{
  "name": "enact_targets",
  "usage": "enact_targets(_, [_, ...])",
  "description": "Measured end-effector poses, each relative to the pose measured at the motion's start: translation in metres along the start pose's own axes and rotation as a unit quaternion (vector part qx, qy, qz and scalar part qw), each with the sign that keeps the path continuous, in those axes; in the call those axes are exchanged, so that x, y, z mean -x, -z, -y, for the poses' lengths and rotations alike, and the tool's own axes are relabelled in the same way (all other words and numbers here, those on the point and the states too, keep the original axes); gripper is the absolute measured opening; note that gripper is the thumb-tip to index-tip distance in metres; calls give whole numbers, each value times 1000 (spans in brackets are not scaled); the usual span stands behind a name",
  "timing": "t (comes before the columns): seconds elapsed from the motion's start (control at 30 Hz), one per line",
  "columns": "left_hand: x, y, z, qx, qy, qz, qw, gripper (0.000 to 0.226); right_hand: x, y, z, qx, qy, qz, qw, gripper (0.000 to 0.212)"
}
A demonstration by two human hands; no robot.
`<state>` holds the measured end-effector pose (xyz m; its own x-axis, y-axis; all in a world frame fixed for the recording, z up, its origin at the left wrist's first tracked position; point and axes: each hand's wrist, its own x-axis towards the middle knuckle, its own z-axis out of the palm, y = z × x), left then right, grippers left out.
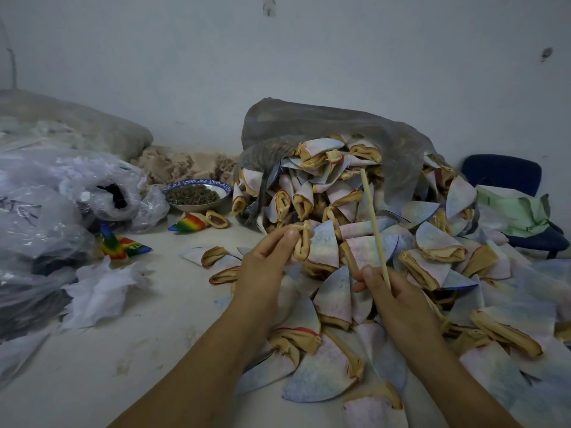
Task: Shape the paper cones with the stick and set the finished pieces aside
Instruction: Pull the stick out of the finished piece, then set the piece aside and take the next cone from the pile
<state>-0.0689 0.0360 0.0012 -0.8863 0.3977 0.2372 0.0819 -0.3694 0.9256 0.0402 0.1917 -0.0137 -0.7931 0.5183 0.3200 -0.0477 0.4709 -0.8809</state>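
Tan-rimmed paper was everywhere in this one. The left hand (265,257) pinched one cone (321,247) by its tan mouth, thumb and fingers curled on the rim. It held the cone just above the heap (355,193), probably so the opening faced the person and was easy to reach.

The right hand (392,291) was closed round the lower end of the stick (374,227), and the long part slanted up and away over the heap. The tip wasn't in the cone. It stood apart, off to the cone's right, so the poking-in step looked not yet begun for this piece. Gripping it that low left the full length free to push inside, I'd guess.

The heap spilled out of a grey bag (309,118) lying on its side at the back, which put unshaped ones right in front of both hands. A couple of cones (213,256) lay on the bare table (154,350) left of the left hand, apart from the heap. Maybe that was the set-aside spot, can't say for sure. A bowl (227,188) and some rainbow pieces (188,223) sat further left, out of the way.
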Motion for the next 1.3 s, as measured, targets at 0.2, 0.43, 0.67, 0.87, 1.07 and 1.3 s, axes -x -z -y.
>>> enact_targets(0.2, [3, -30, 5, 157, 87, 120, 976, 34, 2, 0, 9, -46, 9, 1, 999, 35])
enact_targets(0.43, [21, -37, 22, -52, 8, 180, 982, 36, 4, -2, 11, -163, -33, 42, 985, 27])
enact_targets(0.67, [16, -29, 25, -163, -51, 77, 982, 28, 2, 0, 11, -223, -42, 47, 973, 16])
enact_targets(0.87, [13, -26, 25, -65, 73, 65, 993, 14, 0, 1, 10, -239, -90, 50, 966, 18])
enact_targets(1.07, [14, -24, 21, -104, 10, 94, 990, 26, -1, 3, 4, -82, -17, -32, 996, 6])
enact_targets(1.3, [11, -25, 25, -179, -28, 82, 980, 18, 1, -1, 6, -78, 5, -15, 997, 3])
